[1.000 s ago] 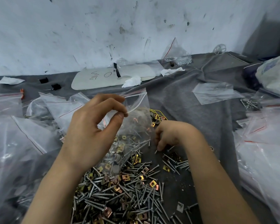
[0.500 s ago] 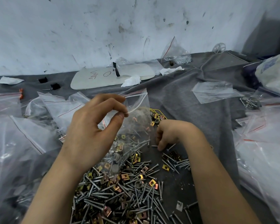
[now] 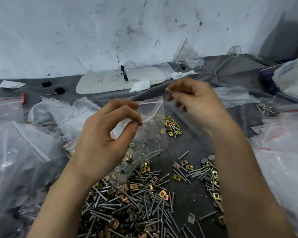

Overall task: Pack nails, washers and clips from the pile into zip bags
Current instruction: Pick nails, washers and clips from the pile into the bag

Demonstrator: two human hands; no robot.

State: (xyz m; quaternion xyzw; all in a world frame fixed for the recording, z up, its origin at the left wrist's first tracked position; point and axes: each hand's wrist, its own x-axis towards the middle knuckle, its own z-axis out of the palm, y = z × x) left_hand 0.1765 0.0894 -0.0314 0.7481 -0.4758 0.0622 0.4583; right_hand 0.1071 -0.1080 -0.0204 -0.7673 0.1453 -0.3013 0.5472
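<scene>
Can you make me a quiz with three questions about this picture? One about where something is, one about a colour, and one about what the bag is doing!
1. What is the zip bag in the left hand like?
A. Zipped shut.
B. Held up, mouth open.
C. Lying flat.

2. What colour is the line along the tops of the other bags?
A. Green.
B. Blue.
C. Red.

3. Where is the white pad with scribbles?
A. At the back, near the wall.
B. Inside the zip bag.
C. On the floor.

Answers:
1 B, the two zip strips curve apart at the top.
2 C, thin red lines cross their tops.
3 A, it lies on the grey cloth just in front of the wall.
</scene>
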